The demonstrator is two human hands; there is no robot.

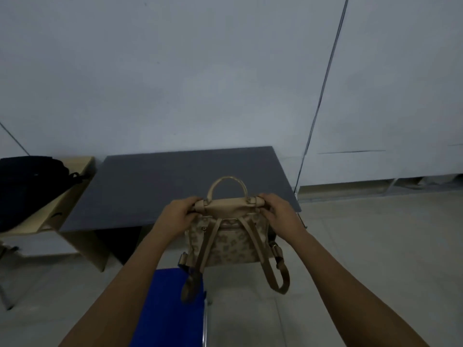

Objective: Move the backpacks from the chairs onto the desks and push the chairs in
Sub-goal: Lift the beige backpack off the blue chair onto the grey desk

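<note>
A beige patterned backpack [226,244] hangs in the air in front of the near edge of the dark grey desk [150,186]. My left hand [179,211] grips the left end of its top and my right hand [278,212] grips the right end. Its tan straps dangle toward me, over the blue chair seat [167,304] just below. The loop handle stands up above the desk edge. A black backpack [27,189] lies on the tan wooden desk [75,196] at the far left.
A white wall [200,71] rises right behind both desks. A cable [323,91] runs down the wall to the right of the grey desk. Pale tiled floor [363,259] lies to the right. A chair leg [5,294] shows at the lower left.
</note>
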